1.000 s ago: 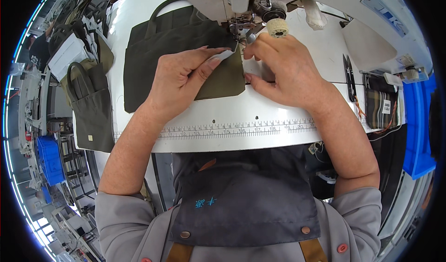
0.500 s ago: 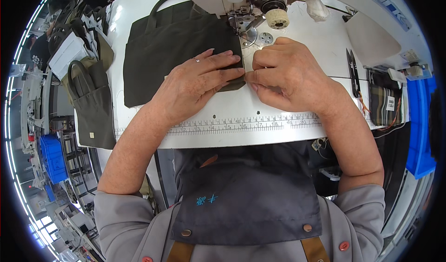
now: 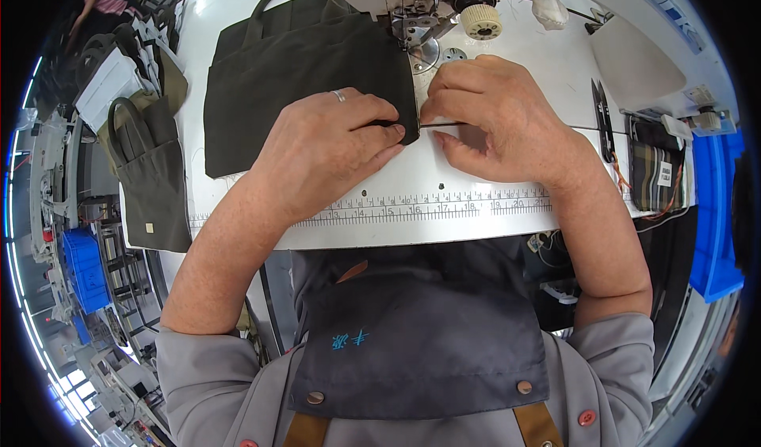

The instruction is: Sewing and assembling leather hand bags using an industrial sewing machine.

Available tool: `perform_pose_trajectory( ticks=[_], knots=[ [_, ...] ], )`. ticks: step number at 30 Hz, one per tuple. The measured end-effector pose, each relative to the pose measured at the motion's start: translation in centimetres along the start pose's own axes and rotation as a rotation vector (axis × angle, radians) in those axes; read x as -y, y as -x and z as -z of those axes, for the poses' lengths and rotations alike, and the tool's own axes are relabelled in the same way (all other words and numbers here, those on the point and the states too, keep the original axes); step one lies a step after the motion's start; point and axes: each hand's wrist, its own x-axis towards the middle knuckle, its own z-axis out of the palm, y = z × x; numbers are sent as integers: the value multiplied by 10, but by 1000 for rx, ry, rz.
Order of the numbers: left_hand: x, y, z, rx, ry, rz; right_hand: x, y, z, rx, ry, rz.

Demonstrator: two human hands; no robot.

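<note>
The left hand (image 3: 325, 138), a second ago gripping a raised pale edge, then laid flat half a second ago, now has its fingers curled at the near corner of the dark green bag (image 3: 309, 78). The bag's olive face, formerly exposed beside that hand, is now covered. The right hand (image 3: 495, 118) has withdrawn from the needle, exposing the round metal plate (image 3: 426, 55) beyond its fingers; its thumb and forefinger, together half a second ago, have parted.
</note>
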Motion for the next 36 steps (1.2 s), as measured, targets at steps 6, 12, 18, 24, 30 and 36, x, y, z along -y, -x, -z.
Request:
perform_pose_trajectory(
  ticks=[6, 12, 18, 24, 30, 36],
  knots=[
    [0, -2, -6, -42, -20, 86, 1, -6, -9, -71, -57, 31],
    [4, 0, -8, -98, 327, 317, -4, -6, -17, -59, 55, 98],
    [4, 10, -3, -135, -115, -5, -3, -6, -17, -146, 22, 35],
    [2, 7, -3, -286, -270, -191, -4, -6, -15, -122, 5, 32],
    [5, 6, -2, -235, -286, -184, -2, -7, -15, -139, -3, 37],
    [6, 10, -13, -176, -175, -82, 0, -7, -17, -179, -23, 40]
  ],
)
